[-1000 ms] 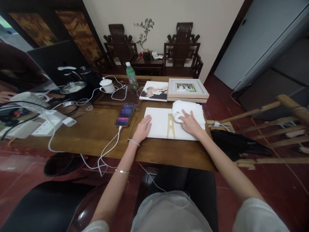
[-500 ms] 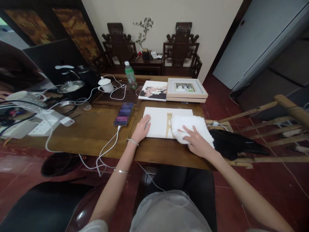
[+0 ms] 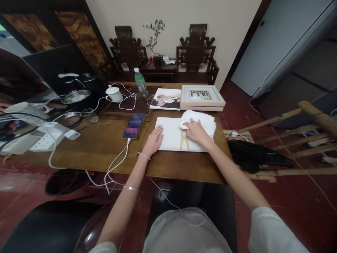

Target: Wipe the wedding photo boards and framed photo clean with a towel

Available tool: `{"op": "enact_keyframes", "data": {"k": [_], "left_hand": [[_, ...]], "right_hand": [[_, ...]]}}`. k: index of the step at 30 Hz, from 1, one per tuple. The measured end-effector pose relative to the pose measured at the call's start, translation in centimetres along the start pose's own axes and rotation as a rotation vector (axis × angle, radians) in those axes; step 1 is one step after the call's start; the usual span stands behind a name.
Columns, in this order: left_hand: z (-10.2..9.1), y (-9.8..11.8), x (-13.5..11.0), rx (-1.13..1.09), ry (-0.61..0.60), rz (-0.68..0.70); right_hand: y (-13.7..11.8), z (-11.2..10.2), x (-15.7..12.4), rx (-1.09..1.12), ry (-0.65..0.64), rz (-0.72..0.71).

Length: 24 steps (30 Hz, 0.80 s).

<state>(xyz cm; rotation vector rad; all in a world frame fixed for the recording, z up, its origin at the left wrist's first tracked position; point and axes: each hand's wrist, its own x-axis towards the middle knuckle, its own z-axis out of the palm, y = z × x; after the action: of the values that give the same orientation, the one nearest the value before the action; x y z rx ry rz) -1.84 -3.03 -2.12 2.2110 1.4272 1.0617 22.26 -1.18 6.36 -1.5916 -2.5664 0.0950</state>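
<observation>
A white board (image 3: 170,135) with a tan peg-shaped stand lies flat on the wooden table (image 3: 105,147) in front of me. My left hand (image 3: 153,140) rests flat on its left edge, fingers stretched out. My right hand (image 3: 196,131) presses a white cloth (image 3: 202,119) onto the board's far right part, fingers curled on the cloth.
A wooden picture frame (image 3: 201,96) and a printed photo (image 3: 167,99) lie beyond the board. A phone (image 3: 134,125) on a white cable sits to the left, then power strips (image 3: 50,138), a white cup (image 3: 113,94), a green bottle (image 3: 140,83), a kettle. A black bag (image 3: 252,156) lies right.
My right hand drew the cloth toward the near right corner of the board, then pushed it back up to the far part. My left hand stayed on the board's left edge.
</observation>
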Motion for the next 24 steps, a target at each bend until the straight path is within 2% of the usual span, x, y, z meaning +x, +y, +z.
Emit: {"op": "enact_keyframes", "data": {"k": [5,8,10,13,16,20,24], "left_hand": [[-0.1,0.0,0.0,0.007,0.000,0.000],[0.0,0.0,0.0,0.011,0.009,0.016],[0.1,-0.1,0.0,0.010,0.017,0.016],[0.2,-0.2,0.0,0.005,0.021,0.007],[0.2,-0.1,0.0,-0.006,0.017,0.009],[0.1,0.1,0.0,-0.014,0.010,0.004],[0.2,0.1,0.1,-0.007,0.011,-0.001]], "right_hand": [[-3.1,0.8,1.7,0.009,-0.011,-0.104],[-4.6,1.5,1.4,0.009,-0.001,-0.255],[-4.7,1.8,0.4,0.011,0.005,-0.350],[-3.1,1.6,-1.5,0.052,-0.025,-0.359],[0.0,1.1,-3.3,0.096,-0.052,-0.269],[4.1,0.7,-5.1,0.049,-0.010,-0.123],[5.1,1.0,-7.6,0.011,0.027,-0.048]]}}
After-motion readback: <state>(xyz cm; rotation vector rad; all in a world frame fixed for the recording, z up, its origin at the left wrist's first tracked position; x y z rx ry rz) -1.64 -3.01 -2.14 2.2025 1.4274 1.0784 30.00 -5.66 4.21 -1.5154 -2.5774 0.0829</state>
